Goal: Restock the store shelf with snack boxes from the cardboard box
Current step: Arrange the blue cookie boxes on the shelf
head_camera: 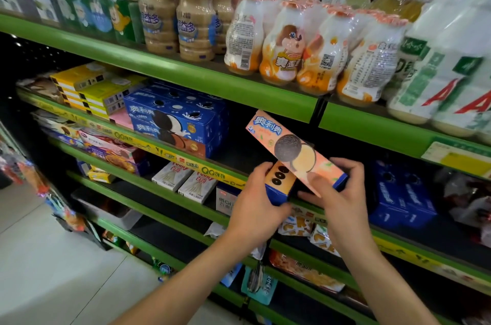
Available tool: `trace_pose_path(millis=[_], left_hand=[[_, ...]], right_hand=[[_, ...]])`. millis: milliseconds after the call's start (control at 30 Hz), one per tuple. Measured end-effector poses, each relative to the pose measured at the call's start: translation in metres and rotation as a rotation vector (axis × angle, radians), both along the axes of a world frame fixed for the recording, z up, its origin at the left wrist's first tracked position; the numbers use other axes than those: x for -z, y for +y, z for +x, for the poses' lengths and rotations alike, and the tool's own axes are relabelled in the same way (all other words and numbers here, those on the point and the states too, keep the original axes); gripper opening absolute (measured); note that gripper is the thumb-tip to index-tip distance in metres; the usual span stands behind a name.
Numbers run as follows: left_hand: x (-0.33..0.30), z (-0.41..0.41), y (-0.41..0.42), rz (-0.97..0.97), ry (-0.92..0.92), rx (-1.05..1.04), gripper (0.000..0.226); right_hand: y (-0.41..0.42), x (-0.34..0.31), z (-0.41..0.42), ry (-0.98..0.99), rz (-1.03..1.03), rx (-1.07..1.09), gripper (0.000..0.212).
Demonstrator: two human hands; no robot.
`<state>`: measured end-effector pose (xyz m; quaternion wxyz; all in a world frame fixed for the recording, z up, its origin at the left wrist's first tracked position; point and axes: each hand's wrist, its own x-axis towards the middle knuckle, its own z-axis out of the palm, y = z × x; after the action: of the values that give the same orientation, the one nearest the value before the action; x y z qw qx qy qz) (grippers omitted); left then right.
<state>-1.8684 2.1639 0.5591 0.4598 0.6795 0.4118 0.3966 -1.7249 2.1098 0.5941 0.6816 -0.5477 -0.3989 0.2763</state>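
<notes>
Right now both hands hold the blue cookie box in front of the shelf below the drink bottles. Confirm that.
Not quite: the cookie box is peach-pink, not blue. The head view shows the left hand and right hand holding it before the shelf under the drink bottles.

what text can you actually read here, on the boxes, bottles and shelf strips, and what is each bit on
"奥利奥": peach snack box, held by left hand and right hand.
"奥利奥": blue boxes on the shelf.
"QQ": yellow shelf strip.
"百奇": white boxes.
"A" in red: white bottles.
Bottle back labels, the QR code, price tags and lower packets: too small or blurred to read.
</notes>
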Motion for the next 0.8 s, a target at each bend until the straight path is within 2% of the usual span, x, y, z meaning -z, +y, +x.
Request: trace_pose_path(millis=[133, 233, 300, 367, 600, 800], left_hand=[[-0.001, -0.030, 0.023, -0.164, -0.217, 0.053, 0.060], [-0.002, -0.058, 0.046, -0.323, -0.464, 0.015, 0.050], [0.001, -0.071, 0.059, -0.432, -0.633, 0.007, 0.050], [0.002, -0.078, 0.068, -0.492, -0.709, 0.013, 0.049], [0.000, -0.075, 0.079, -0.504, -0.648, 0.107, 0.051], [-0.003, -0.061, 0.083, -0.481, -0.541, 0.120, 0.055]], right_hand=[[0.000, -0.011, 0.023, 0.167, 0.050, 0.015, 0.041], [-0.001, -0.014, 0.044, 0.255, 0.074, 0.006, 0.040], [0.001, -0.014, 0.053, 0.300, 0.082, 0.006, 0.038], [0.005, -0.013, 0.058, 0.336, 0.083, 0.000, 0.037], [0.030, -0.009, 0.059, 0.389, 0.061, -0.050, 0.037], [0.047, 0.000, 0.055, 0.332, -0.010, -0.153, 0.054]])
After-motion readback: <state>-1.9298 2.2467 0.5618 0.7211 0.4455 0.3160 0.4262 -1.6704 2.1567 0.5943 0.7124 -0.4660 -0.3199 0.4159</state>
